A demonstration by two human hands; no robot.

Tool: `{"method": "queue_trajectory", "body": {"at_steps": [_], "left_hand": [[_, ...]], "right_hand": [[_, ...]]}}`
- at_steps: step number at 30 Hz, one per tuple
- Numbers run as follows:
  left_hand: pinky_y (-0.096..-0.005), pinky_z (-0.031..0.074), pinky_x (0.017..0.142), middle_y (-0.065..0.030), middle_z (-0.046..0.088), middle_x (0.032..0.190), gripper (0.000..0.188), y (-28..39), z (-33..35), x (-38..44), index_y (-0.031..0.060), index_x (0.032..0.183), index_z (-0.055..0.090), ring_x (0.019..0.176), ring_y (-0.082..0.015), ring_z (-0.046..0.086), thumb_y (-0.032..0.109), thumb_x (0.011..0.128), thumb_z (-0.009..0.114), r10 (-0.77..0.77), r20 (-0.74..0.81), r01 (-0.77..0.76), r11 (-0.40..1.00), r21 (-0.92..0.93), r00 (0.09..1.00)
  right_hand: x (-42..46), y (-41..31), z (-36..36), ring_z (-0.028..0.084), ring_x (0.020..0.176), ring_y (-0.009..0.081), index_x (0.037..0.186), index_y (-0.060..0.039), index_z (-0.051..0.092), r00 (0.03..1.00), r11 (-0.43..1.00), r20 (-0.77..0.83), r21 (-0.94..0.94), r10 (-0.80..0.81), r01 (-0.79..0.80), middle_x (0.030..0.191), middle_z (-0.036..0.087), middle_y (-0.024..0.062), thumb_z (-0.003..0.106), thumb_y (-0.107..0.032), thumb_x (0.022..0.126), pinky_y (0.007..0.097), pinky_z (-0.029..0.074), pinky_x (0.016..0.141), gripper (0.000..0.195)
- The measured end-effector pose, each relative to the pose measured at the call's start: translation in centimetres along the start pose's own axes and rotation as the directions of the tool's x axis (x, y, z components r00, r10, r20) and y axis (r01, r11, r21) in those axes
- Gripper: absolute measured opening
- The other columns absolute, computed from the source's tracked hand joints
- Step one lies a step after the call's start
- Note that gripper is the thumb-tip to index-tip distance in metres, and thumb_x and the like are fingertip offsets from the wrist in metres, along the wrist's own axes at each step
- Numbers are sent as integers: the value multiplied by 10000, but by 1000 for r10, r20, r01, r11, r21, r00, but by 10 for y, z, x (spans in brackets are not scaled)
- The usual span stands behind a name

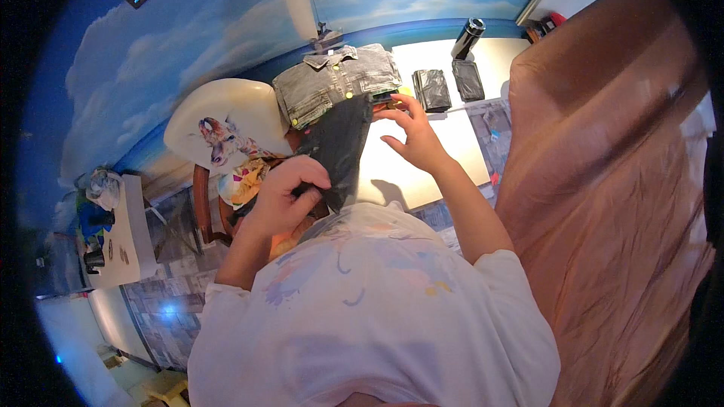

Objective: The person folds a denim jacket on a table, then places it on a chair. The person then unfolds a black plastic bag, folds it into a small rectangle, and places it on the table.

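Observation:
A black plastic sheet or bag (334, 150) hangs slantwise in front of me, between my two hands. My left hand (291, 192) is at its lower left edge with the fingers curled; whether they pinch the plastic is hidden. Near the upper right corner of the plastic, my right hand (416, 135) has its fingers and thumb apart and holds nothing. Beyond the plastic lies a folded grey denim jacket (339, 76) with yellowish buttons, and coloured cloth shows under its edge. Two folded black plastic packets (432, 90) (468, 80) rest on the white table (418, 164) to the right.
A black flask (468, 38) stands at the table's far side. Left of the jacket is a chair (232, 118) with a giraffe print. Farther left, a small white table (133, 226) carries a dark cup (94, 260). Brown cloth (599, 181) fills the right side.

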State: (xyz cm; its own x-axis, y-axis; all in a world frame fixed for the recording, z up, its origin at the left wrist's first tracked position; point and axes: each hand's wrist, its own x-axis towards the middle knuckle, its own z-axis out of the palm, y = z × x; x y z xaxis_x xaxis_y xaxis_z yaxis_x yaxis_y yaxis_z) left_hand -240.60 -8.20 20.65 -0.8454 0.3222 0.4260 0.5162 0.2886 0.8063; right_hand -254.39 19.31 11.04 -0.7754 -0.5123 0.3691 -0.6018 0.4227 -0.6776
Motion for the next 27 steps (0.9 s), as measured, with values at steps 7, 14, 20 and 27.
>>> {"method": "queue_trajectory", "body": {"at_steps": [7,14,20,27], "left_hand": [[-316,513,823,-89,661,977,236,4,-7,-11,35,958,645,916,-215,649,-128,788,648,-9,-103,-6,990,-142,995],[-279,483,904,-69,627,1094,190,-36,-29,-31,29,1061,610,1002,-152,610,-100,922,603,-157,-456,91,982,-164,876],[-215,484,844,9,639,997,127,-81,-28,-33,51,1064,619,913,-68,597,-19,970,668,-344,-595,227,937,-265,726],[-223,492,811,-6,652,1000,121,-76,-17,-23,52,1082,611,906,-74,603,34,985,682,-246,-699,159,969,-189,671]], "right_hand": [[-1,16,4,520,1287,349,988,-148,734,995,988,58,-121,-87,93,1407,536,101,841,-93,741,485,437,1074,275],[-19,22,-17,613,1178,277,912,-43,737,986,996,163,82,28,-42,1269,631,105,845,-79,795,381,504,984,163],[-32,37,-41,660,1078,217,906,-34,741,958,774,96,570,270,-275,1228,659,100,840,-69,819,329,519,950,137],[-20,-24,-73,693,885,263,903,-77,728,949,951,-192,-237,-248,201,1026,707,84,892,-106,719,373,573,760,248]]}}
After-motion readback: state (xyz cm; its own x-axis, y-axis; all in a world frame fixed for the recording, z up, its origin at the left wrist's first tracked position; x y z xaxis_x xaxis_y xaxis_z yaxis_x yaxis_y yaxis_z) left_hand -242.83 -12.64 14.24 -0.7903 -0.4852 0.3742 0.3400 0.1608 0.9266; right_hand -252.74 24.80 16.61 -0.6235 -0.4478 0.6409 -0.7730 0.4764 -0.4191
